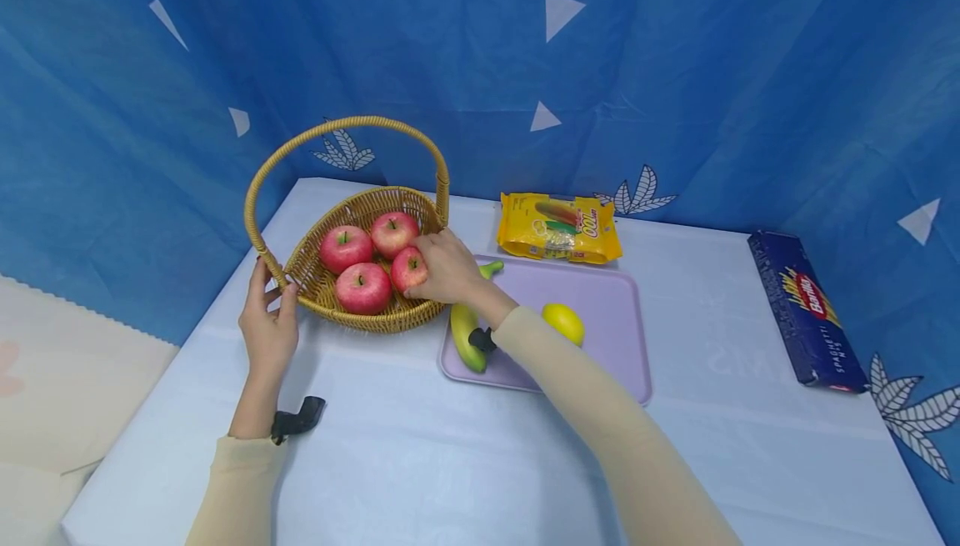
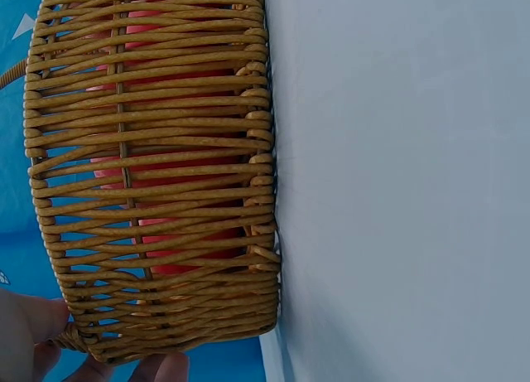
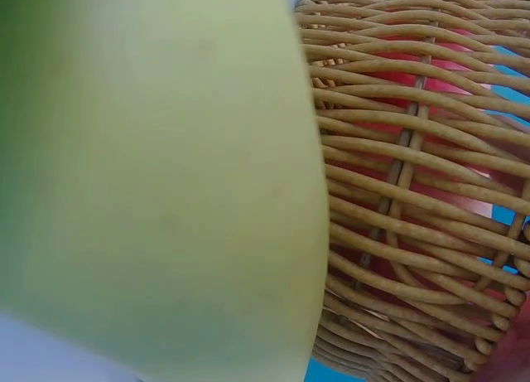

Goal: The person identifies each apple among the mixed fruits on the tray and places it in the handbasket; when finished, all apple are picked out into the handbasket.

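A wicker basket (image 1: 390, 323) with a tall arched handle stands at the left of the table, with several red apples (image 1: 363, 288) inside. At its left end, my left hand (image 1: 268, 325) grips the rim by the handle's base, thumb in front. The left wrist view shows those fingertips (image 2: 172, 367) against the wicker (image 2: 166, 183). My right hand (image 1: 450, 267) reaches over the basket's right rim and holds an apple (image 1: 407, 269) beside the others. Beneath that wrist a banana (image 1: 467, 338) lies on a lilac tray (image 1: 615, 346); it looms blurred, a yellow-green banana (image 3: 166, 183), in the right wrist view.
A lemon (image 1: 563, 323) sits on the tray, partly behind the right forearm. Behind the tray lies a yellow packet (image 1: 558, 229). A dark blue spaghetti box (image 1: 808, 313) rests near the table's right edge. Blue patterned cloth (image 1: 480, 54) hangs along the back.
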A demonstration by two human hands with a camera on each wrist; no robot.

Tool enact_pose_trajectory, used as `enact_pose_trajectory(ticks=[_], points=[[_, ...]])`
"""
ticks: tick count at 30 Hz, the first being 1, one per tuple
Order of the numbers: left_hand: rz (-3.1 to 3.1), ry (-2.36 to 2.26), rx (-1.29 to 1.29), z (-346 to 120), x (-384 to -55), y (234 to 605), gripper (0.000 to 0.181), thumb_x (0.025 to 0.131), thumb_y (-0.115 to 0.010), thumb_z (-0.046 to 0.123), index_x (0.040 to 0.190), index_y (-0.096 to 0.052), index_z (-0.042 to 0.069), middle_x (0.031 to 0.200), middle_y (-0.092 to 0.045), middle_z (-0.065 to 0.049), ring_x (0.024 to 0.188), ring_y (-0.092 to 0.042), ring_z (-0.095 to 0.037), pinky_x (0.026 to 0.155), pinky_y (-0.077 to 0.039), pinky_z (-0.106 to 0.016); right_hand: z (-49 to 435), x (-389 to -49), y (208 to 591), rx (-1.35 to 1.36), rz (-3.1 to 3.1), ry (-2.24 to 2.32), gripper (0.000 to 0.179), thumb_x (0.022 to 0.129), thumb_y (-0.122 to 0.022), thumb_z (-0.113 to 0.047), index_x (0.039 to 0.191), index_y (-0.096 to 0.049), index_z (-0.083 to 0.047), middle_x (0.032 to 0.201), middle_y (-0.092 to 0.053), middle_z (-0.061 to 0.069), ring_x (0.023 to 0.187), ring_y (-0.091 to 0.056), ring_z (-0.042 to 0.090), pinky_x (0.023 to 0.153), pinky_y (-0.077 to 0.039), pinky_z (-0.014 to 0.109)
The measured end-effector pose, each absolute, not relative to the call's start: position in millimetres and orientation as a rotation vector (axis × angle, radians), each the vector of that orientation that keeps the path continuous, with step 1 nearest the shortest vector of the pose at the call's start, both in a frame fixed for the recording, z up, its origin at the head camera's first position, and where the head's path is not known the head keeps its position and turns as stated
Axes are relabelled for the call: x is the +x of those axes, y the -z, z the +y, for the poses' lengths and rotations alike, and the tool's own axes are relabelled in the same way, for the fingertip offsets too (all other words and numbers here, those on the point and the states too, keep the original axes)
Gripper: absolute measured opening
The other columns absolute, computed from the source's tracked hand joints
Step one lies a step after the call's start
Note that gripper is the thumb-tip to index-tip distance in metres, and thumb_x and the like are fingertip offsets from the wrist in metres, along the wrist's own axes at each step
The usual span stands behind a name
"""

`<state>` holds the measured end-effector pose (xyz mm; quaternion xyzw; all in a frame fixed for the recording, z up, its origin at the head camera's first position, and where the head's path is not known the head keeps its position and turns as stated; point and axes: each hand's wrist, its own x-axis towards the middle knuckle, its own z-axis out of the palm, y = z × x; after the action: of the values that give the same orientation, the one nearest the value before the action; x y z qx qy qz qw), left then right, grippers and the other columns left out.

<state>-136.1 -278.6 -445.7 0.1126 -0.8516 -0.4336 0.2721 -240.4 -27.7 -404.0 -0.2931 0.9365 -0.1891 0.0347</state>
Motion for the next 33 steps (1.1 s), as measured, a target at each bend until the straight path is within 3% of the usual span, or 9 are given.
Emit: enact_pose_trajectory(ticks=[16,23,28,30,33], points=[[-2.289,1.177,0.303,-278,-138,446,0.057,0.102,-0.050,0.018,0.155,-0.029,0.023,0.145,-0.049,-0.015,0.119,-0.057,-0.037,0.078,-0.037,-0.004,-27,-242,401,-0.930,2.836,0.545,0.072,0.082,-0.077,-0.041,0.141,-0.049,-0.013,0.139,-0.057,0.005,0.130,-0.048,0.023,0.114,-0.034,0.039],[-2.286,1.182,0.296,-277,-139,446,0.057,0.102,-0.051,0.018,0.155,-0.029,0.022,0.145,-0.049,-0.014,0.119,-0.057,-0.037,0.078,-0.038,-0.005,-13,-243,391,-0.950,2.743,0.804,0.075,0.086,-0.075,-0.036,0.145,-0.043,-0.004,0.149,-0.047,0.012,0.139,-0.040,0.027,0.117,-0.030,0.040],[-2.297,1.153,0.309,-279,-140,445,0.057,0.102,-0.051,0.019,0.155,-0.030,0.023,0.144,-0.050,-0.014,0.119,-0.057,-0.035,0.078,-0.038,-0.005,8,-235,374,-0.900,2.742,0.949,0.074,0.087,-0.073,-0.038,0.147,-0.043,-0.006,0.150,-0.045,0.011,0.140,-0.040,0.028,0.116,-0.033,0.044],[-2.310,1.111,0.313,-280,-140,444,0.057,0.102,-0.051,0.018,0.154,-0.031,0.021,0.144,-0.051,-0.014,0.119,-0.058,-0.034,0.082,-0.044,-0.010,19,-228,367,-0.884,2.752,1.002,0.074,0.087,-0.073,-0.038,0.147,-0.043,-0.007,0.151,-0.044,0.011,0.141,-0.039,0.029,0.115,-0.033,0.047],[-2.318,1.046,0.307,-280,-139,440,0.056,0.100,-0.054,0.014,0.153,-0.034,0.017,0.140,-0.054,-0.017,0.117,-0.059,-0.035,0.088,-0.054,-0.031,38,-218,359,-0.858,2.766,1.086,0.072,0.087,-0.073,-0.037,0.147,-0.043,-0.009,0.152,-0.044,0.010,0.140,-0.039,0.030,0.114,-0.032,0.051]])
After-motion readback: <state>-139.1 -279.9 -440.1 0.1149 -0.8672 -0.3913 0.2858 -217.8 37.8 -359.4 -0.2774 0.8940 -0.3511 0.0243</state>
